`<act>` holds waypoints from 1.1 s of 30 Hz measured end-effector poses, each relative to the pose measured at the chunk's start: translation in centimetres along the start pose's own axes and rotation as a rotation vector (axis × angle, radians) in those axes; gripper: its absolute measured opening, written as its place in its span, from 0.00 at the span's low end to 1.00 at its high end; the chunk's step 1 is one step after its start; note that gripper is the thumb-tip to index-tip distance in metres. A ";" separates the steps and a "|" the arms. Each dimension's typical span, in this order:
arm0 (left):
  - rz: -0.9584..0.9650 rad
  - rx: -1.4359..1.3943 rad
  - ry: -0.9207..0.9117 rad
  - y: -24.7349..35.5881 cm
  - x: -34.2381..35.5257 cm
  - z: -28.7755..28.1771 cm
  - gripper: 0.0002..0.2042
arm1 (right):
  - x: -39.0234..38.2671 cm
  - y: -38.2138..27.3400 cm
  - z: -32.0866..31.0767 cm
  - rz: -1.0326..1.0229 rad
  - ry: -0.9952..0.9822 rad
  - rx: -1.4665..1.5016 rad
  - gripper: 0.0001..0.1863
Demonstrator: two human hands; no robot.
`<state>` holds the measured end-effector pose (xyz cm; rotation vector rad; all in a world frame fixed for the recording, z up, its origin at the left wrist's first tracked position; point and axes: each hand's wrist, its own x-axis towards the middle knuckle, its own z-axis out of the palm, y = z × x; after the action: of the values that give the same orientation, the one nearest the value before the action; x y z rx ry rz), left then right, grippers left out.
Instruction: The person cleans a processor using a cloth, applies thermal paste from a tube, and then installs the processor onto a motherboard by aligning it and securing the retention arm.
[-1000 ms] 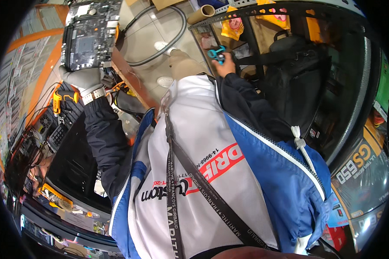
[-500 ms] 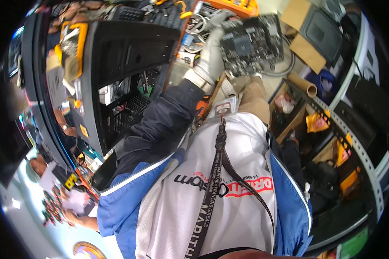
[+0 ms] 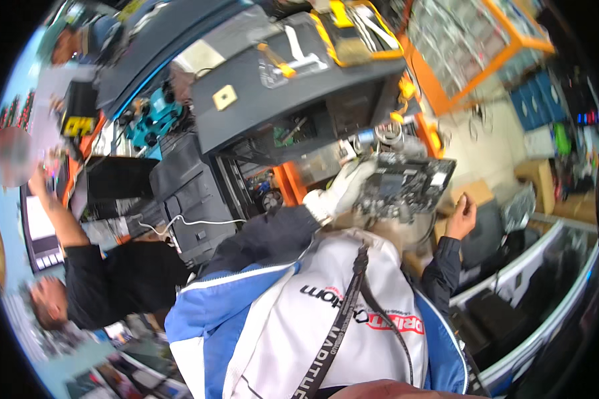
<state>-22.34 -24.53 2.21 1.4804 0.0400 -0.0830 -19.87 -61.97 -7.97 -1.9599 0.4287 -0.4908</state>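
My left hand (image 3: 346, 188), in a white glove, grips the left edge of a dark computer motherboard (image 3: 412, 189). The board hangs tilted in front of my body, and a square socket area shows on its face. To the right of the board my bare right hand (image 3: 462, 216) is raised, clear of it. Its fingers are curled with the tips pressed together; anything between them is too small to make out. Beyond my left hand stands a black computer case (image 3: 279, 86) with an opening that shows parts inside.
A yellow tool tray (image 3: 359, 56) and a yellow-handled tool (image 3: 273, 60) lie on the case. An orange-framed glass cabinet (image 3: 459, 53) stands far right. Cardboard (image 3: 472, 193) lies beyond my right hand. At left another person (image 3: 123, 279) in black reaches forward.
The view has swung, so the case now lies ahead rather than at left. My right hand has come up into view on the right. The motherboard stays in my left hand.
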 end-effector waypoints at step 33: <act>0.499 -0.577 1.312 14.3 -34.5 -16.0 0.31 | -28.5 -48.5 19.2 -1.400 -1.062 0.542 0.17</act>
<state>-55.18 -6.30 17.67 0.7170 0.6864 1.2097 -30.39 -13.14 24.27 -1.4164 -1.6455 -0.2499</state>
